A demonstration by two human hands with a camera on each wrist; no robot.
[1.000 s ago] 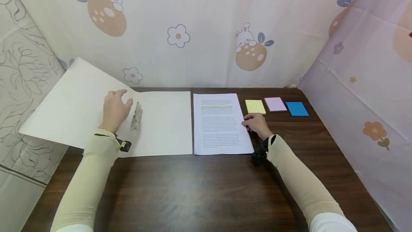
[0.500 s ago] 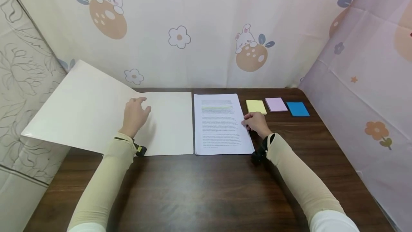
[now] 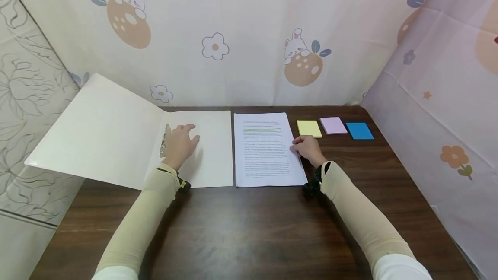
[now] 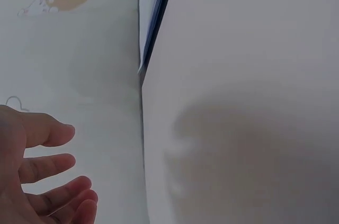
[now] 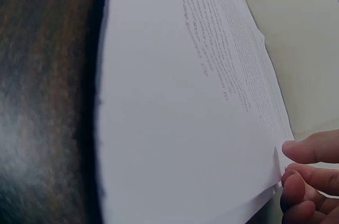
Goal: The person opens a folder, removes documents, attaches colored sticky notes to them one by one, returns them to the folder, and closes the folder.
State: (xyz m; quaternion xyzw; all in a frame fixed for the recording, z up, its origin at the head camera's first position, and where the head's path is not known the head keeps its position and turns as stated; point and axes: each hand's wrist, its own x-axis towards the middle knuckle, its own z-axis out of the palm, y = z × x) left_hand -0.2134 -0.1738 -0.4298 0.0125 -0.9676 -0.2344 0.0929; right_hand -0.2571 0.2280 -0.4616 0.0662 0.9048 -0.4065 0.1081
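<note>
A white folder (image 3: 210, 154) lies spread on the table, its left cover (image 3: 97, 128) raised at a slant against the wall. Near its fold sits a metal clip (image 3: 163, 144), partly covered by my left hand (image 3: 180, 144). That hand hovers over the folder with fingers loosely bent and holds nothing; its shadow falls on the white surface in the left wrist view. Beside the folder is a stack of printed paper (image 3: 264, 154) with one line highlighted green. My right hand (image 3: 308, 148) pinches the stack's right edge between thumb and fingers.
Yellow (image 3: 308, 128), lilac (image 3: 333, 125) and blue (image 3: 359, 131) sticky-note pads stand in a row at the back right. Patterned curtains (image 3: 249, 33) close off the back and sides. The dark wooden table (image 3: 249, 228) stretches toward me.
My left hand has moved right, from the left cover across the metal clip to the folder's right half. The right hand stays at the paper's edge.
</note>
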